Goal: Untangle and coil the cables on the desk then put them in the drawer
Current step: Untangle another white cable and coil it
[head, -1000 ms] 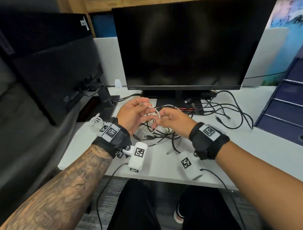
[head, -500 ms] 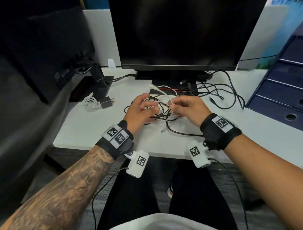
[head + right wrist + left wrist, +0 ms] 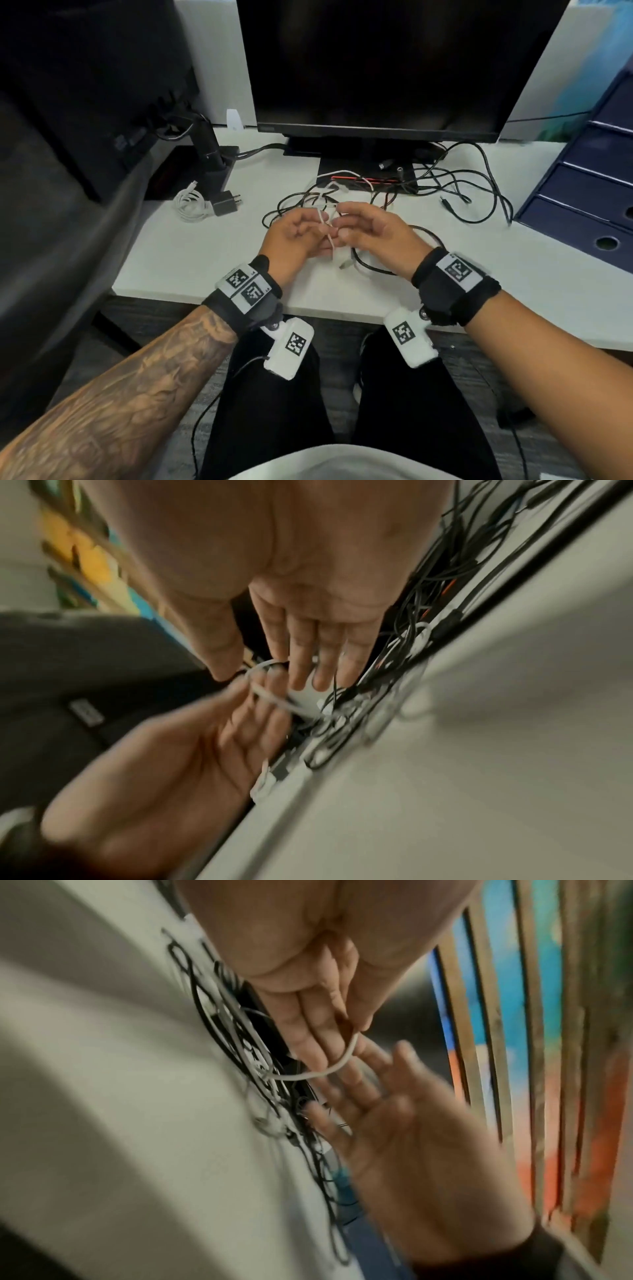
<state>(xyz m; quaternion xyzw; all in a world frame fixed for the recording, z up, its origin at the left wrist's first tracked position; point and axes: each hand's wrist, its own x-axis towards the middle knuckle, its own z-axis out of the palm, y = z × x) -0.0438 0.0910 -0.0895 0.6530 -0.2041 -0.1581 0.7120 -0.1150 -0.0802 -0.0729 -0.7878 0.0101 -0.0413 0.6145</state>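
White cable is light and limp; my left hand and right hand pinch its loop near the bench's front edge

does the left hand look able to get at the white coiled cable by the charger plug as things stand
Probably not right away. The left hand is holding the white cable it shares with the right hand. Once it lets go, the coiled cable lies on open desk to its left.
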